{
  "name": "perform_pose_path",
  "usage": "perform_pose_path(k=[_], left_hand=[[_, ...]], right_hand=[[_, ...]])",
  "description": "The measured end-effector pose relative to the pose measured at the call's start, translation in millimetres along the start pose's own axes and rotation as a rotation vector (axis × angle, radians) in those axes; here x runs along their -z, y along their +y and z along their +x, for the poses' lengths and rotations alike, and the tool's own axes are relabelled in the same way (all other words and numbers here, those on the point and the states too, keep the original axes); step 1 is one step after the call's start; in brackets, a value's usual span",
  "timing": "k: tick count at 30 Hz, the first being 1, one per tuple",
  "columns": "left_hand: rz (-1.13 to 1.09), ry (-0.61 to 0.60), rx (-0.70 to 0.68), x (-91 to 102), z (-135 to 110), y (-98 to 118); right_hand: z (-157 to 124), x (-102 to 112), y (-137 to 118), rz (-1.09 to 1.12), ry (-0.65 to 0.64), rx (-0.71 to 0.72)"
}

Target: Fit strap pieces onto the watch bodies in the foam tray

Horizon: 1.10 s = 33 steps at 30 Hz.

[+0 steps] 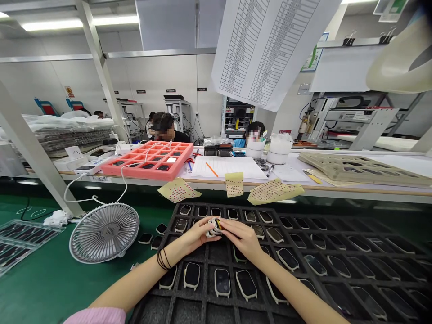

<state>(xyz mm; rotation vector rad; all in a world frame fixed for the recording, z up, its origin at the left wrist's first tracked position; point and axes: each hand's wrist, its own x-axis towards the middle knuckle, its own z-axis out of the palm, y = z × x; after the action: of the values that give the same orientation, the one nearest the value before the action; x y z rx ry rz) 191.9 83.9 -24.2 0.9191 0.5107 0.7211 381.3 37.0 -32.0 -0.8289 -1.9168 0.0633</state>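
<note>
A fan [105,231] stands on the green table [43,290], left of a black foam tray [205,288], over which, nearer its far edge, the left hand [198,233] grasps a small pale device [213,227], apparently steadying it for the right hand [243,236], whose grip pinches its right side.

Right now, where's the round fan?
In the head view, the fan is at lower left on the green surface, just left of the loose dark watch faces beside the black foam tray.
</note>
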Motion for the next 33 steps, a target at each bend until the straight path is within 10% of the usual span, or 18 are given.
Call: perform_pose_path(k=[33], left_hand=[[-0.346,0.144,0.021,-15.5,0,-6]], right_hand=[[4,-25,-29,-0.421,-0.061,0.094]])
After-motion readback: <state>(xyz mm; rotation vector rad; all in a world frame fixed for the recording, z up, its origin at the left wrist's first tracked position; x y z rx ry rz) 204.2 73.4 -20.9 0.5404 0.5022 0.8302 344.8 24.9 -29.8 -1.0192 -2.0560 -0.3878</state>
